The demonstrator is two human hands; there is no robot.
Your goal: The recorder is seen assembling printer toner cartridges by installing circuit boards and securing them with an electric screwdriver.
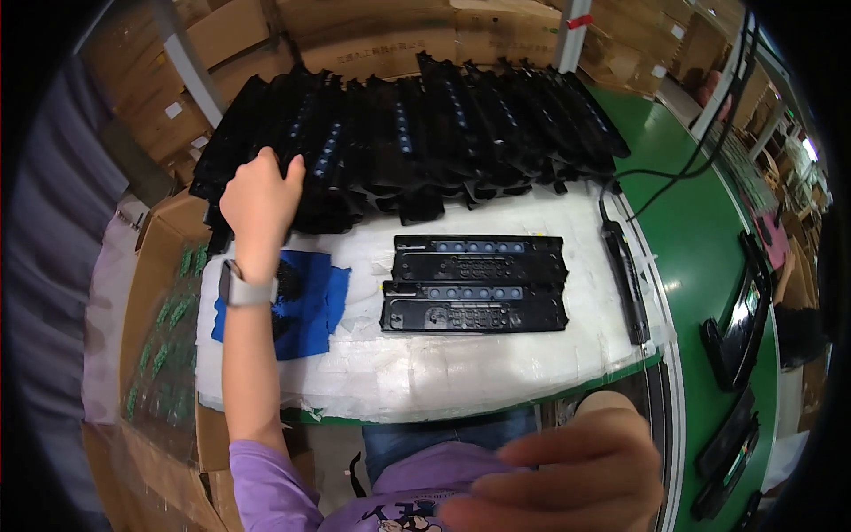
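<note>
My left hand (261,199) reaches over the near left part of a pile of long black plastic panels (390,133). Its thumb stands apart from the bent fingers, whose tips are out of sight, so whether they grip a panel does not show. Close to the camera at the lower right, my right hand (576,470) is empty, its fingers spread and slightly blurred. Two black panels lie flat between the hands on the white padded mat (425,372): an upper panel (479,268) and a lower panel (474,315), each with a row of bluish round spots.
Left on the mat lies a blue sheet (310,306) with a dark patch. A pen-shaped corded tool (629,284) rests at the right edge. Beyond are a green bench (660,213) and other black parts (743,319). A carton (164,239) holding green pieces stands left.
</note>
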